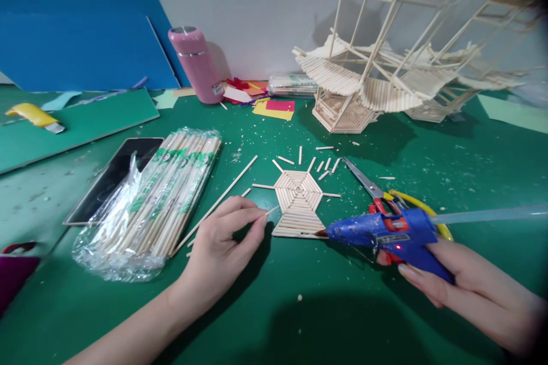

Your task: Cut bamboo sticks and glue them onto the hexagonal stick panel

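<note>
My left hand [222, 239] pinches a short stick [271, 211] beside the flat stick panel [299, 202] on the green table [299, 308]. My right hand [462, 285] grips the blue glue gun [385, 234], its nozzle touching the panel's lower edge.

Worktop [265, 319]: matt green mat, dusted with pale wood crumbs.
Glue gun [385, 235]: blue plastic, slightly glossy; translucent glue stick [488, 215] at its rear.
Flat panel [298, 204]: pale bare wood sticks, unvarnished, matt.
Small stick [271, 211]: same raw wood, pinched in the left hand [222, 239].
Skewer bundle [158, 199]: light wood in clear, crinkled, glossy plastic wrap.
Scissors [363, 181]: bright metal blades; red and yellow plastic grips.
Flask [196, 64]: pink satin body, metal band and cap.
Model structure [385, 68]: untreated pale wood throughout.
Phone [115, 178]: glossy black glass.
Scraps [274, 107]: matt coloured paper at the far edge.
</note>
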